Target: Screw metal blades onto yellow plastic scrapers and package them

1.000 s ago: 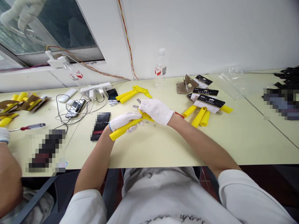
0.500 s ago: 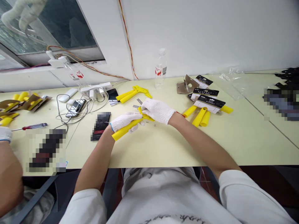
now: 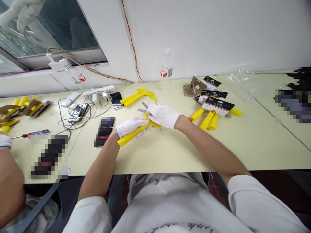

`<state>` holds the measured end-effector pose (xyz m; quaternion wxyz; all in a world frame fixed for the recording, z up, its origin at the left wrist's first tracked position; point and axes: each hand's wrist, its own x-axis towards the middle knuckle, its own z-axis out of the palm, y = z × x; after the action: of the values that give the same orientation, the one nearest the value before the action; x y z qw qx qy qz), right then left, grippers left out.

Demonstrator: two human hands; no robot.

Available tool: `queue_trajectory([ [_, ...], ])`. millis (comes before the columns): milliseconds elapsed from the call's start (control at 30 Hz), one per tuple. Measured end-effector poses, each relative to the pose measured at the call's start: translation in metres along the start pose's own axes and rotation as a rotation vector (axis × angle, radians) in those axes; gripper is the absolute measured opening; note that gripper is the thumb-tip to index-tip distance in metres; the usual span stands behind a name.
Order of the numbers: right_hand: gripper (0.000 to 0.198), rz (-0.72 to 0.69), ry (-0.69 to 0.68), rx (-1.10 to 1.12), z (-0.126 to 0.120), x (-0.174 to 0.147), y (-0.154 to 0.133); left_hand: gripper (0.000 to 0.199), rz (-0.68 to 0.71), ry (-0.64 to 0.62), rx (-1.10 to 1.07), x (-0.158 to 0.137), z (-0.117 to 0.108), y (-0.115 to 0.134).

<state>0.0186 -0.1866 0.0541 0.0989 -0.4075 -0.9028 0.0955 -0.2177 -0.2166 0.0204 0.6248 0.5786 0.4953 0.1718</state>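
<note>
My left hand (image 3: 131,127), in a white knit glove, is closed around the tube-like handle of a yellow plastic scraper (image 3: 127,138). The handle points down towards me and its forked head lies between both hands. At that head the gloved fingers of my right hand (image 3: 163,115) are bent and pressed together, covering part of it. A thin silvery piece (image 3: 158,103) shows beyond the right knuckles; what it belongs to is hidden. Just past the head lie two flat grey metal blades (image 3: 145,105). A small screw (image 3: 160,129) rests under my right hand.
Behind the blades lies another yellow scraper (image 3: 139,96). Carded yellow tools (image 3: 209,119) and brown cardboard (image 3: 191,90) are on the right. A water bottle (image 3: 166,71) stands by the wall. Phones (image 3: 104,131), cables and a screwdriver (image 3: 36,133) lie left, near another person's gloved hand (image 3: 5,141).
A thin silvery piece now shows beyond my right hand. My right fingers have shifted slightly at the scraper's head, while my left hand keeps its hold. The view has moved a little.
</note>
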Motion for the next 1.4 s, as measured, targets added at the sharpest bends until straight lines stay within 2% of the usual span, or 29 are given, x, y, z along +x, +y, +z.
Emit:
queue_trajectory([
  [233,0.03,0.034,-0.06,-0.139,0.004,0.002,-0.009,0.046,0.022,0.032,-0.039,0.004,0.003,0.0],
  [400,0.042,-0.171,-0.083,-0.422,0.006,0.002,-0.007,0.048,0.038,0.037,-0.074,0.002,0.003,0.003],
  [467,0.045,-0.178,-0.089,-0.448,0.007,0.003,-0.002,0.047,0.048,0.055,-0.088,0.001,0.003,0.005],
  [600,0.043,-0.16,-0.08,-0.442,0.01,0.004,0.0,0.047,0.011,0.1,-0.121,0.002,0.001,0.006],
  [733,0.041,-0.066,-0.071,-0.457,0.014,0.002,-0.011,0.052,-0.059,0.056,-0.133,0.004,0.0,0.003],
  [833,0.042,0.0,-0.029,-0.445,0.016,0.002,-0.016,0.048,-0.035,0.054,-0.139,0.006,0.001,0.001],
  [1000,0.034,0.0,0.005,-0.397,0.018,0.004,-0.008,0.042,-0.003,0.061,-0.125,0.008,0.004,0.0],
  [1167,0.032,0.086,-0.016,-0.316,0.021,0.005,-0.011,0.041,0.006,0.028,-0.079,0.008,0.005,-0.001],
  [1233,0.034,0.035,-0.004,-0.328,0.018,0.004,-0.015,0.041,0.016,0.055,-0.07,0.009,0.006,-0.002],
  [1333,0.036,-0.047,0.09,-0.324,0.005,0.003,-0.017,0.042,0.042,0.104,-0.057,0.012,0.007,-0.005],
  [1400,0.04,0.019,0.123,-0.264,-0.006,0.001,-0.014,0.04,0.073,0.153,-0.05,0.014,0.007,-0.008],
])
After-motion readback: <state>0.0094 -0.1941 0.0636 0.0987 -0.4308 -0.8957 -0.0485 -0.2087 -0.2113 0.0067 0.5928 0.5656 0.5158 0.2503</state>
